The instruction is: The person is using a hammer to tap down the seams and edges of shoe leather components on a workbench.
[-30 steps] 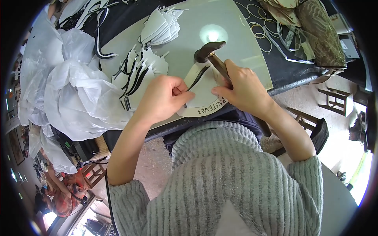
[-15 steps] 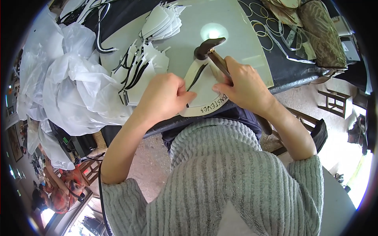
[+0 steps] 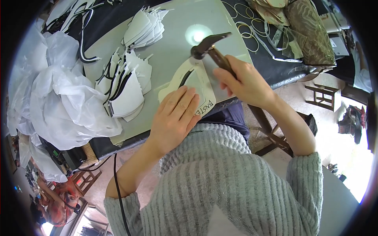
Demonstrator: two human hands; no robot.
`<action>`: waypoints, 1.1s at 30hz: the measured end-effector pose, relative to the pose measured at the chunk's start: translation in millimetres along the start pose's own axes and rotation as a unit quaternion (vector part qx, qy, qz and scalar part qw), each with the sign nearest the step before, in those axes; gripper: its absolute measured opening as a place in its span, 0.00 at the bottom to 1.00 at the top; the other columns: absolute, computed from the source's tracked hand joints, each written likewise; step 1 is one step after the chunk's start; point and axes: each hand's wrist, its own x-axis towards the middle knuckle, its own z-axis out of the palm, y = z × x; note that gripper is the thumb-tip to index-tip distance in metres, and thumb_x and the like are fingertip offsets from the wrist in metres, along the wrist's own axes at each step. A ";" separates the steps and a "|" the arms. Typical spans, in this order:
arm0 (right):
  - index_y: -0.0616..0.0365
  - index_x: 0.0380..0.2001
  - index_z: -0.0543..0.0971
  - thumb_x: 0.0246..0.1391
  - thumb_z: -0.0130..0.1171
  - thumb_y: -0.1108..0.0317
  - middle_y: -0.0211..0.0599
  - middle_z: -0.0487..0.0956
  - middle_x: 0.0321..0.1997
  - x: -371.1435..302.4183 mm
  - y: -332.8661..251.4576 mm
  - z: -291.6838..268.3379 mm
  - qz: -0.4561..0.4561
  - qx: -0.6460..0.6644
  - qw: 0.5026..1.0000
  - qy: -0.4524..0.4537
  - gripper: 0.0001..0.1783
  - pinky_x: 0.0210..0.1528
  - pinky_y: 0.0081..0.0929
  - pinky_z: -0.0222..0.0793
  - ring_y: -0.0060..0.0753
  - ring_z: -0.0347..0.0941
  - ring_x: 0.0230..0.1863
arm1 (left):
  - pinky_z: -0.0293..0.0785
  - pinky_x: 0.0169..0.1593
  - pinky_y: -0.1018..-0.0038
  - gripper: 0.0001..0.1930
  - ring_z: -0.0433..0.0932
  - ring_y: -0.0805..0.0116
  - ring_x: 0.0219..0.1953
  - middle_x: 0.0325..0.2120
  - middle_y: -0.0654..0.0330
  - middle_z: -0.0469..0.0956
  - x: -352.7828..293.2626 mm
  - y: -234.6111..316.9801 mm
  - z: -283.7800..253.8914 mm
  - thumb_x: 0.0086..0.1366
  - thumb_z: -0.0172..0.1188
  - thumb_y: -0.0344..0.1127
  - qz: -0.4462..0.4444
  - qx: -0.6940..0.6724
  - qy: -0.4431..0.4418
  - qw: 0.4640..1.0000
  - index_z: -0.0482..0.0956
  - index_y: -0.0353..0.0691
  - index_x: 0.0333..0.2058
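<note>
My right hand (image 3: 248, 82) is closed round the wooden handle of a hammer (image 3: 221, 61). Its dark metal head hangs over the upper tip of a flat cream template-like piece (image 3: 208, 88), which has hand lettering along its lower edge. On that piece lies a white part with a curved black strip (image 3: 186, 78). My left hand (image 3: 175, 112) rests flat on its lower left, fingers stretched out and holding nothing, covering some of the lettering. Left of it stand overlapping white pieces with black strips (image 3: 126, 86). A stack of plain white pieces (image 3: 143, 27) lies farther back.
A pale board (image 3: 173, 55) on the black-covered table (image 3: 271, 65) carries the work. Crumpled translucent plastic (image 3: 65, 94) heaps at the left. Looped cords (image 3: 252, 33) and a patterned brown bundle (image 3: 309, 31) lie at the right. A wooden stool (image 3: 321, 96) and another person (image 3: 61, 200) are beyond.
My left hand has gone from a bent-finger hold near the black strip to lying flat on the cream piece. The hammer stays in my right hand, slightly turned. The whole view has shifted.
</note>
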 end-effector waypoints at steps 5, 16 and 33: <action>0.61 0.33 0.68 0.66 0.53 0.58 0.46 0.74 0.18 -19.7 -3.7 -22.2 -0.064 -0.227 0.971 0.048 0.16 0.24 0.43 0.67 0.52 0.74 0.21 | 0.69 0.58 0.58 0.26 0.70 0.53 0.59 0.58 0.55 0.71 2.1 0.8 -4.8 0.63 0.61 0.47 -0.013 -0.022 -0.016 1.000 0.76 0.35 0.55; 0.59 0.30 0.67 0.64 0.54 0.55 0.40 0.74 0.15 -20.7 -12.9 -9.8 -0.114 -0.417 0.901 -0.021 0.18 0.18 0.38 0.70 0.45 0.75 0.16 | 0.70 0.49 0.63 0.15 0.74 0.58 0.47 0.43 0.60 0.78 17.3 -1.8 -3.0 0.57 0.67 0.37 -0.087 -0.105 0.104 0.985 0.82 0.37 0.42; 0.61 0.30 0.68 0.65 0.52 0.55 0.40 0.74 0.14 9.2 -23.2 -39.2 -0.127 -0.434 0.886 -0.100 0.19 0.19 0.40 0.69 0.47 0.75 0.18 | 0.55 0.46 0.64 0.08 0.71 0.64 0.41 0.32 0.69 0.74 54.1 4.7 12.1 0.54 0.66 0.31 -0.319 -0.033 0.152 0.935 0.78 0.46 0.33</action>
